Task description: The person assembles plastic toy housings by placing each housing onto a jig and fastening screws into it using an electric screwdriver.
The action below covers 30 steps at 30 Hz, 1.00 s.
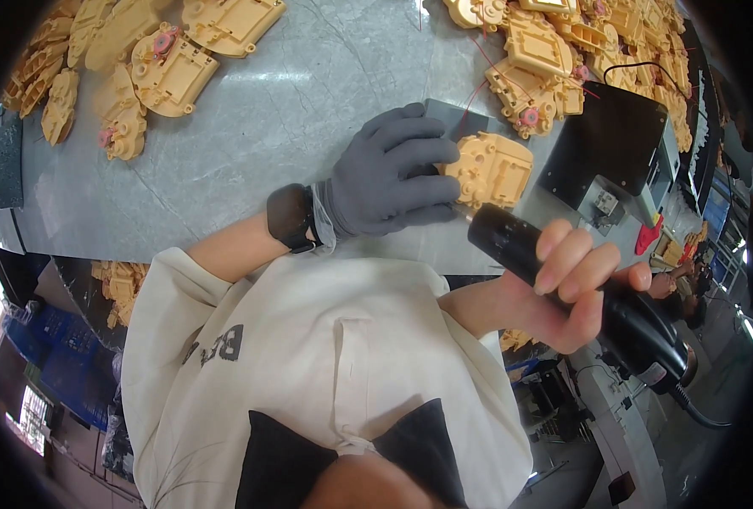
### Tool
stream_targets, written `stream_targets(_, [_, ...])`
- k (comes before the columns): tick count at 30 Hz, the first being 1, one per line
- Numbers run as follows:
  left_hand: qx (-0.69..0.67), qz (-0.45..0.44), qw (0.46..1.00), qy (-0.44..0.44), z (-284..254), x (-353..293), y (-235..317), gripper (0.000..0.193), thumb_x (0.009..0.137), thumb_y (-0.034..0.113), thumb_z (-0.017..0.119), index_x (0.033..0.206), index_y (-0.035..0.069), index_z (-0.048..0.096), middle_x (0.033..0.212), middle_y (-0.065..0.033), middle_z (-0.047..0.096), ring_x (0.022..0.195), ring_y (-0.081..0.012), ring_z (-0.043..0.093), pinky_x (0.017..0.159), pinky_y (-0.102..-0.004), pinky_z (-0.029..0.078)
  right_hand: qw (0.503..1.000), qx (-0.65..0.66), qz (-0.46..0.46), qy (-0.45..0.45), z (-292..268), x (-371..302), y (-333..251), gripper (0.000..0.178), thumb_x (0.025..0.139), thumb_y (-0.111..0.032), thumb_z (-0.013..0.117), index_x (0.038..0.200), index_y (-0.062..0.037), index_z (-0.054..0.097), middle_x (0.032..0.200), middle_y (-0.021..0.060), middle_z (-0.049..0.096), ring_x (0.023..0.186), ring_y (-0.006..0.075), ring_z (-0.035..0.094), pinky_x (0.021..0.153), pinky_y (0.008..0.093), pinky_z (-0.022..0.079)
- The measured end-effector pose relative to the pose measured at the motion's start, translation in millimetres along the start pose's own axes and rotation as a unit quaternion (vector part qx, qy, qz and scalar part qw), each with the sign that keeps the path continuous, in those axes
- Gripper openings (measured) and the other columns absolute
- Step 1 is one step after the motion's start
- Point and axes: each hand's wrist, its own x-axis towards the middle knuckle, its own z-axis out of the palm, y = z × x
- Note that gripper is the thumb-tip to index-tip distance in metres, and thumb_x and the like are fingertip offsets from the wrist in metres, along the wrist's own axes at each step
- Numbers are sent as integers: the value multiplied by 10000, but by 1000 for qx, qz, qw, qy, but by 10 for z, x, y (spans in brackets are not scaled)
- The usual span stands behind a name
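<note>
My left hand (397, 170), in a grey glove, has its fingers against the left side of a yellow plastic housing (497, 168) with moulded ribs and round bosses. Under and behind the fingers lies a flat grey block (454, 115). A black corded electric screwdriver (508, 242) is gripped in my bare right hand (576, 280), its fingers wrapped round the body. The tool slants up and to the left, with its bit at the housing's lower left edge by my gloved fingertips. Whether the bit sits in a screw cannot be made out.
Piles of similar yellow housings lie at the far left (168, 72) and far right (537, 51), some with pink round parts and thin red wires. Right of the work stands a black-topped box (605, 144) with a metal bracket. The grey table (291, 110) has its near edge at my body.
</note>
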Motion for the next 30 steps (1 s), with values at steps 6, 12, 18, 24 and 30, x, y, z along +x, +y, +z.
stream_targets(6, [22, -54, 998, -23, 43, 91, 64, 621, 614, 349, 722, 1167, 177, 495, 1155, -117, 478, 1062, -333, 451, 920, -460, 389, 991, -126, -39, 24, -13, -105, -142, 379, 794, -92, 472, 1169, -90, 413, 643, 25, 409, 558, 146, 430, 605, 311, 306])
stream_targets(12, [36, -61, 993, -94, 144, 46, 21, 679, 599, 303, 716, 1220, 170, 475, 1130, -117, 489, 1063, -315, 458, 928, -439, 389, 984, -158, -61, 45, 47, -131, -70, 414, 778, -5, 498, 1148, -68, 324, 614, 72, 455, 477, 196, 472, 562, 367, 422])
stream_targets(18, [35, -65, 994, -84, 148, 11, 3, 664, 606, 281, 710, 1213, 148, 477, 1099, -115, 508, 1036, -308, 478, 926, -424, 393, 979, -192, -61, 43, 74, -135, 45, 443, 742, 7, 502, 1143, -66, 329, 587, 78, 449, 439, 195, 451, 525, 368, 418])
stream_targets(24, [30, -66, 993, -94, 156, 10, -3, 631, 620, 267, 707, 1201, 151, 488, 1095, -110, 513, 1026, -305, 486, 921, -420, 400, 974, -206, -60, 71, 110, -158, 74, 428, 733, 17, 511, 1111, -76, 333, 578, 84, 455, 445, 202, 457, 513, 367, 421])
stream_targets(30, [34, -62, 994, -78, 147, 15, -15, 604, 629, 261, 707, 1185, 148, 499, 1076, -96, 534, 1004, -285, 512, 914, -408, 413, 968, -244, -59, -3, 151, -133, 58, 368, 745, -19, 469, 1095, -64, 367, 577, 62, 418, 441, 176, 424, 499, 351, 361])
